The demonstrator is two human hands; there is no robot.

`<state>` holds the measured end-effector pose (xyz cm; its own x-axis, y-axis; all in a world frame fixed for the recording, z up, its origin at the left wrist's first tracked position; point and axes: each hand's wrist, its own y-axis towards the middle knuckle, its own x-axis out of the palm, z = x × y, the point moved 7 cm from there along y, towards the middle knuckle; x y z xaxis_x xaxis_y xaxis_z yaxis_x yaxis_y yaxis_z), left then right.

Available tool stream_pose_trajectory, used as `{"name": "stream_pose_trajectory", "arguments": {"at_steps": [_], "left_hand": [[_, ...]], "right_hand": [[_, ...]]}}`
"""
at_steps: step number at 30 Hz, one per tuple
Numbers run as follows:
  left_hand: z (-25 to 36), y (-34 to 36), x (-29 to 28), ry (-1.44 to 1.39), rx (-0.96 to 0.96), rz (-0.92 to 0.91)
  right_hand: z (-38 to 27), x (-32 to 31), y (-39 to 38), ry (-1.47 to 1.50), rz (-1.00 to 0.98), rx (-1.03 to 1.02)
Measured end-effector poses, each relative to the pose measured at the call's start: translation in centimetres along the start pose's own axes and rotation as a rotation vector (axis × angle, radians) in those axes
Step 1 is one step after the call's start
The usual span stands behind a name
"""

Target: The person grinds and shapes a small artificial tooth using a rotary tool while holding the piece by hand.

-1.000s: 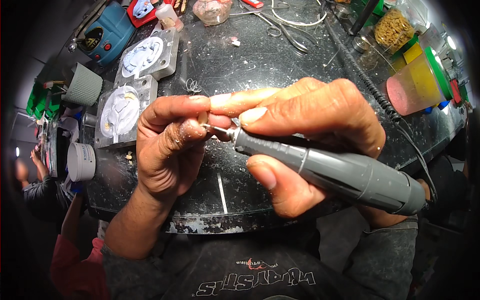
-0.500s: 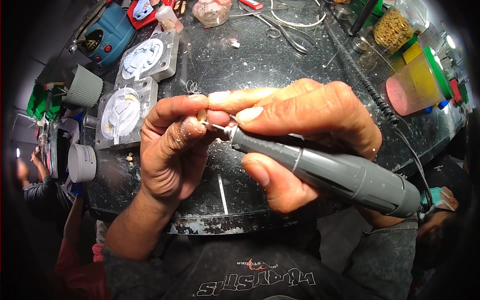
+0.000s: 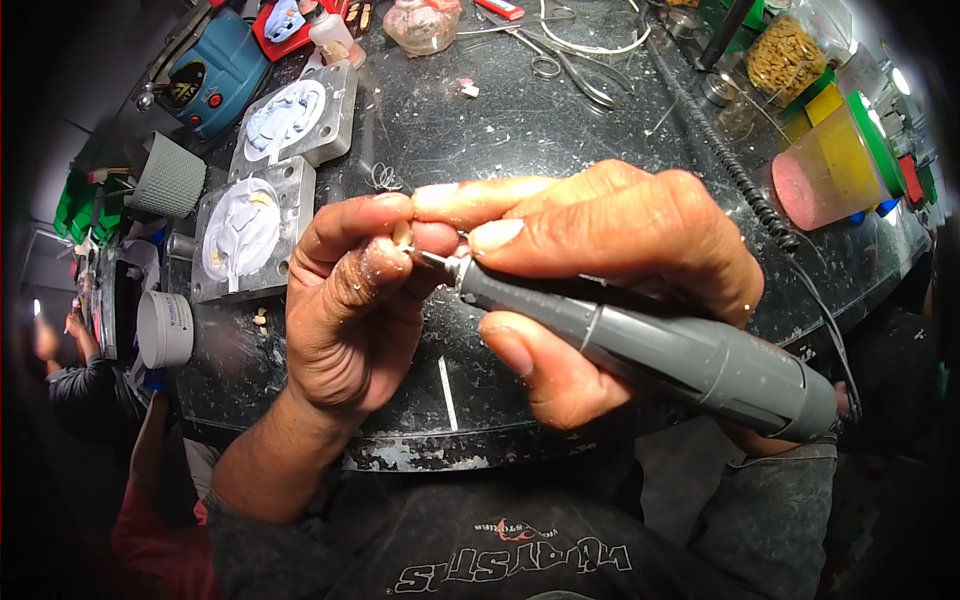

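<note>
My right hand (image 3: 610, 270) is wrapped around a dark grey rotary handpiece (image 3: 660, 350), its cord trailing from the back end at the right. A thin metal bur (image 3: 428, 258) sticks out of the front and meets a small cream-coloured denture tooth (image 3: 402, 238). That tooth is pinched between the thumb and index finger of my left hand (image 3: 350, 290), which mostly cover it. The right index fingertip rests against the left fingertips. Pale dust clings to the fingers of both hands.
Two metal flask halves (image 3: 300, 110) with plaster moulds lie at the left, near a white tub (image 3: 165, 328). Pliers (image 3: 575, 70) lie at the back. A green-lidded container of pink powder (image 3: 815, 180) stands right, beside a coiled cord (image 3: 735, 165). Debris dots the black table.
Both hands and the handpiece have shifted very slightly, and the handpiece's rear end has dipped a little. The grips stay the same. A person at the far right has moved out of sight.
</note>
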<state>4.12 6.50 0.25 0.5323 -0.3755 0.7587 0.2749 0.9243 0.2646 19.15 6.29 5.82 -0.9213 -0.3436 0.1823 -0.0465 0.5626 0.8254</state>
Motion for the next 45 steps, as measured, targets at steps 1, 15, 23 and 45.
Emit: {"name": "stream_pose_trajectory", "arguments": {"at_steps": [1, 15, 23, 45], "left_hand": [[0.0, 0.0, 0.0, 0.001, 0.000, -0.001], [-0.3, 0.1, 0.6, -0.050, -0.003, -0.004], [-0.2, -0.2, 0.3, -0.048, 0.007, 0.033], [0.8, 0.2, -0.4, 0.145, 0.037, -0.010]], "right_hand": [[-0.1, 0.0, 0.0, 0.000, 0.000, -0.001], [-0.3, -0.1, -0.2, 0.025, -0.008, 0.065], [-0.1, 0.0, -0.1, 0.002, -0.044, 0.034], [-0.9, 0.0, -0.2, -0.019, 0.011, 0.107]]}}
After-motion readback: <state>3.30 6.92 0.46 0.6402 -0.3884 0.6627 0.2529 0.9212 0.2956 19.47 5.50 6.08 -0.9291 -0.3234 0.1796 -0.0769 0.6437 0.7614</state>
